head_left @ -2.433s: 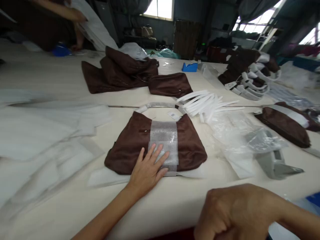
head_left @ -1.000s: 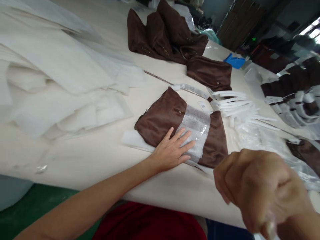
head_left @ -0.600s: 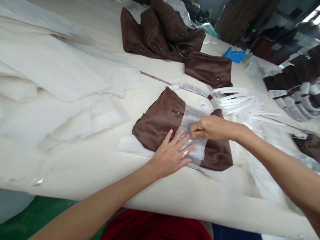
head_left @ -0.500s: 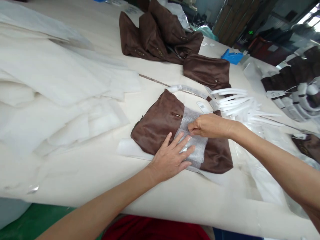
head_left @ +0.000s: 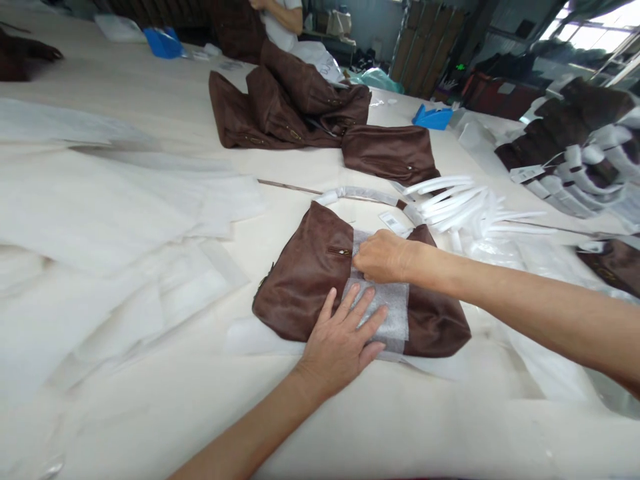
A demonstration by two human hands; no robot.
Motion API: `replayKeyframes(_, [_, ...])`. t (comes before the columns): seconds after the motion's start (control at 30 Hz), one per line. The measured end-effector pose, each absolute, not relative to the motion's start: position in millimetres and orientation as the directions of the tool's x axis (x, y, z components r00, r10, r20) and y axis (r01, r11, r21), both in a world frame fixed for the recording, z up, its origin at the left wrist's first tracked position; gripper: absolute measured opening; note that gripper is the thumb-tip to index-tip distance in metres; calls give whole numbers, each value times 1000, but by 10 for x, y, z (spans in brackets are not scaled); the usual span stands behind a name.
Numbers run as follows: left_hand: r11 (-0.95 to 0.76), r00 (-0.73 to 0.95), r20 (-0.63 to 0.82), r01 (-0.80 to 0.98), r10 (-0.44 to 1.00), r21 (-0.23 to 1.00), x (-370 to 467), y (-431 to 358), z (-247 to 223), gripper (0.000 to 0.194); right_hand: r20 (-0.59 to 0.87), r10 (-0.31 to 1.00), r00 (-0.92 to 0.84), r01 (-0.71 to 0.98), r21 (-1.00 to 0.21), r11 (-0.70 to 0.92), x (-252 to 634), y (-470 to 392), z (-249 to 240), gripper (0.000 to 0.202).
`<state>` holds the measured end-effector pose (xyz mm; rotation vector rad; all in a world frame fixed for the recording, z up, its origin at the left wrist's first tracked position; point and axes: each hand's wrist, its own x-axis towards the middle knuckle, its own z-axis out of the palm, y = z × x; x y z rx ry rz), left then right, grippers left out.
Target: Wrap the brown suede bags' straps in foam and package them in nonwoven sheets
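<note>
A brown bag point(head_left: 300, 273) lies on the pale table, its wrapped handle point(head_left: 367, 193) arching away at the top. Around its middle runs a translucent foam strip point(head_left: 393, 310). My left hand point(head_left: 343, 333) rests on the strip and the bag's lower front with fingers spread. Higher on the strip, beside the small zip, my right hand point(head_left: 383, 257) is closed; whatever its fingers pinch is hidden. A white tag point(head_left: 394, 223) lies by the handle. White sheet edges show beneath the bag.
White sheets point(head_left: 115, 207) spread over the left. Brown bags point(head_left: 300, 100) are piled at the back, one flatter bag point(head_left: 387, 152) nearer. White strips point(head_left: 460, 207) lie right of the handle. Blue holders point(head_left: 433, 117) and wrapped bags point(head_left: 575, 147) stand farther off. A person's arm point(head_left: 284, 15) shows at the back.
The view has shifted, bringing a person's arm and a second blue holder into sight at the back. My right hand has moved slightly up the strip, away from my left hand, which stays spread.
</note>
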<state>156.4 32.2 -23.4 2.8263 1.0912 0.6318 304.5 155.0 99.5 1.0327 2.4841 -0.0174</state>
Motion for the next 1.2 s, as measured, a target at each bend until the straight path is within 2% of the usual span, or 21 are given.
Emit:
replayKeyframes(0.07, [-750, 667, 361, 639, 652, 172, 1561, 322, -229, 50, -338, 749, -570, 717, 240, 654, 3139, 1552, 1053, 24])
replayKeyframes(0.13, [-745, 663, 365, 648, 654, 159, 1558, 322, -227, 51, -150, 830, -537, 800, 220, 558, 3286, 1450, 1078, 33])
replayKeyframes(0.17, [-742, 660, 365, 651, 657, 158, 1557, 323, -229, 51, -25, 850, -526, 838, 154, 523, 3364, 1353, 1058, 38])
replayKeyframes(0.23, [-746, 663, 364, 646, 654, 163, 1555, 324, -238, 51, 191, 835, -516, 844, -52, 534, 3499, 1096, 930, 46])
replayKeyframes(0.3, [-754, 670, 365, 635, 647, 170, 1554, 325, -254, 52, 272, 781, -562, 751, -228, 620, 3589, 826, 704, 45])
replayKeyframes(0.37, [-755, 667, 371, 631, 646, 178, 1554, 327, -270, 49, 245, 745, -620, 683, -297, 667, 3632, 626, 451, 43])
replayKeyframes(0.53, [-771, 658, 423, 609, 623, 188, 1556, 343, -281, 35, 117, 716, -689, 668, -281, 689, 3680, 545, 107, 55])
replayKeyframes(0.67, [-778, 653, 443, 595, 614, 202, 1534, 265, -251, 27, 116, 678, -726, 637, -257, 727, 3721, 593, 102, 65])
replayKeyframes(0.77, [-794, 668, 442, 565, 599, 224, 1456, 75, -199, 28, 100, 674, -732, 636, -254, 729, 3725, 578, 122, 73])
replayKeyframes(0.93, [-820, 676, 464, 475, 573, 320, 1177, -173, 0, 29, 46, 649, -760, 602, -329, 728, 3732, 560, 159, 63])
replayKeyframes(1.1, [-810, 612, 538, 506, 580, 297, 1138, 182, 286, 32, 15, 630, -777, 575, -390, 719, 3728, 599, 161, 63])
replayKeyframes(1.2, [-808, 637, 503, 510, 585, 294, 1373, 582, 398, 33, 26, 620, -784, 565, -382, 731, 3706, 608, 230, 62])
